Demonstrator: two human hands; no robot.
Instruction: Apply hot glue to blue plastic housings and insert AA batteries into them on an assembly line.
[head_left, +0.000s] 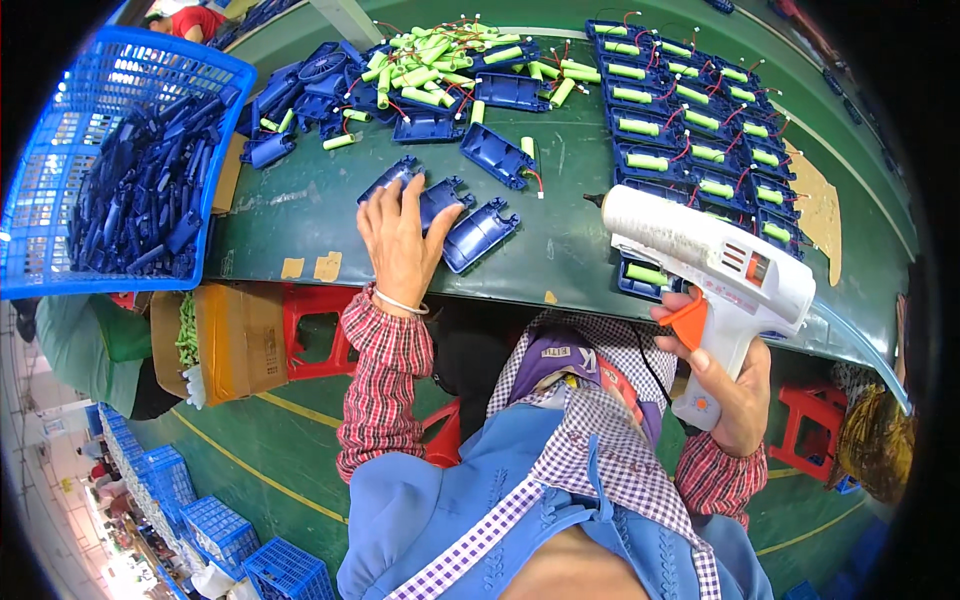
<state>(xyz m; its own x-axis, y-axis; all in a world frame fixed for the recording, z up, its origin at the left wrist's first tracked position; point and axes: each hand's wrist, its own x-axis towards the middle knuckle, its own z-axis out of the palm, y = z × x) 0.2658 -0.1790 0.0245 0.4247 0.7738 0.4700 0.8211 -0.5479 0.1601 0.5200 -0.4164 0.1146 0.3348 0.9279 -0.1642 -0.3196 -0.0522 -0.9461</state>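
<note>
My left hand (pixel 398 243) reaches over the table with fingers spread, fingertips at a row of three blue plastic half shells. The rightmost blue shell (pixel 481 236) lies beside the thumb; the fingers partly cover the other two. In my right hand (pixel 738 400) is a white hot glue gun (pixel 690 238), gripped by its handle, with fingers at the orange trigger (pixel 688 318). Its dark nozzle points left, above the table. Just right of the nozzle, rows of blue shells with green battery cells (pixel 640 127) and red wires stand, partly hidden behind the gun.
A heap of loose green cells (pixel 425 70) lies at the back among blue shells. On the left stands a blue basket (pixel 225 70) full of dark blue plastic parts. Below the table edge are a cardboard box (pixel 240 340) and a red stool (pixel 318 325). A clear hose (pixel 860 345) hangs at right.
</note>
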